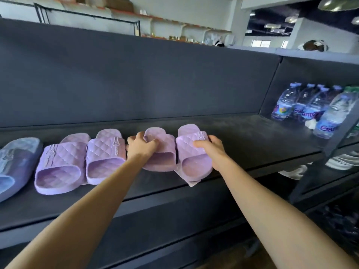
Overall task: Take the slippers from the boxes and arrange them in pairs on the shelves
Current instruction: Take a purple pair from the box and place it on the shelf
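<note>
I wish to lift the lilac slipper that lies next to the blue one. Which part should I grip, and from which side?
Probably the quilted strap, from the front of the shelf. The lilac slipper lies flat, heel toward you, so the strap's arch opens to you: fingers under, thumb on top. The blue slipper and another lilac one crowd its sides.

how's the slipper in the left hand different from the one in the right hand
The left hand curls over the strap of the left-hand slipper, hiding most of it; the right hand grips the right-hand slipper by its side, so its quilted strap shows. The right-hand slipper's heel comes nearer the front edge of the shelf than the left-hand slipper's. Both are lilac, toes toward the back.
</note>
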